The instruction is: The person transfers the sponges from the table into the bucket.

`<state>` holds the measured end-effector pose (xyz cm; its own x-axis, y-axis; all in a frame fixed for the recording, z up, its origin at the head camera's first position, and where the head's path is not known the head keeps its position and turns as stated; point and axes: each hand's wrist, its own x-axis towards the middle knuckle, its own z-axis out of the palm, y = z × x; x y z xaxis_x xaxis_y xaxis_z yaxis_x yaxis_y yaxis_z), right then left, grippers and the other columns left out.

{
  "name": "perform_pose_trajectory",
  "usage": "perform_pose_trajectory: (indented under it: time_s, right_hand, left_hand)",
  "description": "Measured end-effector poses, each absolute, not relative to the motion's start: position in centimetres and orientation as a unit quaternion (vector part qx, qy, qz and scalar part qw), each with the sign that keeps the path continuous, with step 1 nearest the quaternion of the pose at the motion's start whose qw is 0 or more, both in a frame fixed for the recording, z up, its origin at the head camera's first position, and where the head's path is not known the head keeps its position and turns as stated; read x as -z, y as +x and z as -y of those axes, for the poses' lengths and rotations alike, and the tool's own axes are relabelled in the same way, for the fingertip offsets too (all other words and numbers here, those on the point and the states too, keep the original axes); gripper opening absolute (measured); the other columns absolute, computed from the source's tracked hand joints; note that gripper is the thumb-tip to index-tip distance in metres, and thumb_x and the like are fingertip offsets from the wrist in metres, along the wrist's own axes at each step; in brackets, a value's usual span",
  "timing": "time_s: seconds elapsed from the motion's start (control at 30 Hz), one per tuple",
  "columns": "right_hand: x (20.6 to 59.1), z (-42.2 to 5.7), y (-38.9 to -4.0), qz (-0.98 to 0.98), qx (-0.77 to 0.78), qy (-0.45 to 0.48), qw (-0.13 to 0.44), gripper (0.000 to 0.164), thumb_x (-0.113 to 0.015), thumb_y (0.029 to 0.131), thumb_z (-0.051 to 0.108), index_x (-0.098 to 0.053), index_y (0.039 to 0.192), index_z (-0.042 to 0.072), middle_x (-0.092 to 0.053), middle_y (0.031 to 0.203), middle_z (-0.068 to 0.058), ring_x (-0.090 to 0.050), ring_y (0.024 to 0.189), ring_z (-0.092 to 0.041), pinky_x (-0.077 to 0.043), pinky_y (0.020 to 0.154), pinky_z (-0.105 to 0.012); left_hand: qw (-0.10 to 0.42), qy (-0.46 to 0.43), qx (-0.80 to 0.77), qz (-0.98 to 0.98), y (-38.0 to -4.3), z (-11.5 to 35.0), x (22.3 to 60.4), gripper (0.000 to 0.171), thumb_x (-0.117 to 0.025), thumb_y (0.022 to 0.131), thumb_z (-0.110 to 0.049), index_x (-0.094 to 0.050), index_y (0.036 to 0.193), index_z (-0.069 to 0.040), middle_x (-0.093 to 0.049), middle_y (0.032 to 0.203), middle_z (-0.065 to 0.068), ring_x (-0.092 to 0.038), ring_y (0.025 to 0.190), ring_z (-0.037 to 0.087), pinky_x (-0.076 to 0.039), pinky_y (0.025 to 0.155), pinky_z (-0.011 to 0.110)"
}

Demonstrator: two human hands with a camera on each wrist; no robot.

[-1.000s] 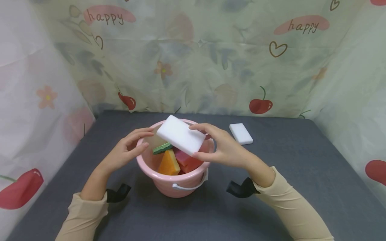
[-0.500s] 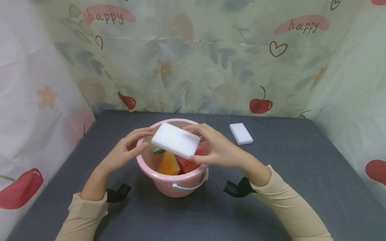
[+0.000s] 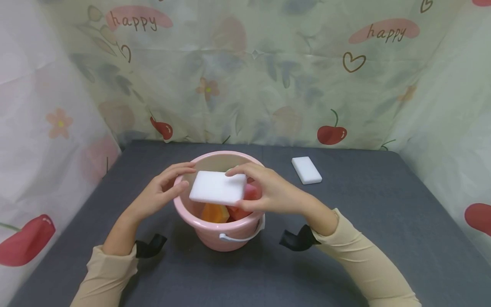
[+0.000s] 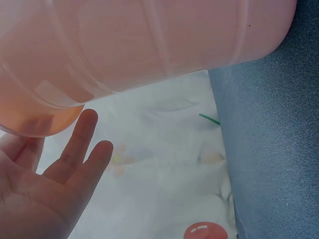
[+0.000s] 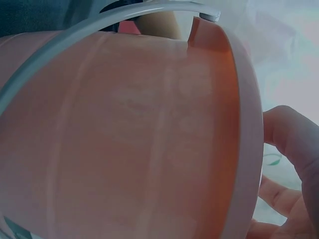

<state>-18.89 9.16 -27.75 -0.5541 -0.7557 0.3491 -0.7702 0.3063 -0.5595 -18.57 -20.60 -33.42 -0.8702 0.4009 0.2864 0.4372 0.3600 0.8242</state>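
In the head view my right hand [image 3: 270, 189] pinches a white sponge block [image 3: 218, 187] between thumb and fingers, above the mouth of a pink bucket [image 3: 222, 238]. The sponge lies nearly level and covers part of what is inside. My left hand [image 3: 159, 192] is at the bucket's left rim, fingers spread and loosely bent, holding no loose object. The left wrist view shows the left hand's fingers [image 4: 82, 134] beside the rim. Inside the bucket are an orange-yellow wedge [image 3: 215, 213] and a red-pink piece [image 3: 239, 211]. The right wrist view hides the sponge behind the bucket wall.
A second white sponge block [image 3: 307, 170] lies on the dark grey tabletop [image 3: 345, 204], right of the bucket. The bucket's pale handle [image 3: 243, 238] hangs down at its front. Patterned curtains [image 3: 253, 85] stand around the back and sides.
My right hand has moved the sponge left and lower over the bucket and turned it flatter. It now hides the green piece and more of the orange wedge. The left hand has stayed put.
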Motion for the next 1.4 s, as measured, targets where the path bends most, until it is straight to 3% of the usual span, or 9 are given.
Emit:
perform_pose_trajectory:
  time_s: [0.13,0.37,0.67,1.0,1.4]
  right_hand:
    - [27.6,-8.8,-18.8,0.810,-0.350,0.471,0.011,0.050,-0.073,0.078,0.016,-0.053,0.122,0.007,-0.057,0.122,-0.004,-0.049,0.110,-0.016,-0.048,0.091,-0.038]
    - [27.6,-8.3,-18.7,0.811,-0.344,0.472,0.002,0.050,-0.071,0.078,0.016,-0.052,0.123,0.006,-0.057,0.122,-0.005,-0.050,0.110,-0.016,-0.045,0.095,-0.040]
    - [27.5,-7.6,-18.6,0.816,-0.329,0.476,0.004,0.050,-0.071,0.079,0.017,-0.052,0.124,0.006,-0.057,0.124,-0.004,-0.050,0.114,-0.016,-0.042,0.099,-0.036]
    - [27.6,-7.1,-18.5,0.818,-0.306,0.487,0.016,0.049,-0.070,0.078,0.015,-0.053,0.123,0.005,-0.058,0.123,-0.003,-0.050,0.112,-0.018,-0.041,0.099,-0.036]
    - [28.1,-6.4,-18.6,0.802,-0.299,0.518,-0.006,0.050,-0.073,0.078,0.018,-0.053,0.122,0.002,-0.062,0.116,-0.004,-0.055,0.102,-0.013,-0.047,0.091,-0.032]
  left_hand:
    - [0.015,-0.256,0.506,0.823,-18.6,20.6,33.4,0.035,-0.051,0.094,-0.012,-0.052,0.129,-0.007,-0.038,0.145,0.009,-0.033,0.132,0.027,-0.038,0.094,0.009]
    - [0.018,-0.256,0.504,0.825,-18.5,20.6,33.4,0.035,-0.052,0.094,-0.011,-0.053,0.129,-0.009,-0.039,0.144,0.009,-0.034,0.131,0.022,-0.038,0.094,0.010]
    - [0.015,-0.256,0.504,0.825,-18.6,20.7,33.4,0.035,-0.051,0.094,-0.012,-0.052,0.129,-0.009,-0.038,0.145,0.009,-0.033,0.132,0.028,-0.039,0.093,0.009]
    - [0.017,-0.262,0.512,0.818,-18.6,20.7,33.6,0.035,-0.051,0.094,-0.010,-0.052,0.129,-0.006,-0.038,0.144,0.010,-0.034,0.128,-0.001,-0.037,0.095,0.008]
    - [0.022,-0.274,0.523,0.807,-18.7,20.6,33.7,0.035,-0.050,0.094,-0.007,-0.049,0.129,0.001,-0.037,0.143,0.014,-0.038,0.124,-0.004,-0.038,0.094,0.008]
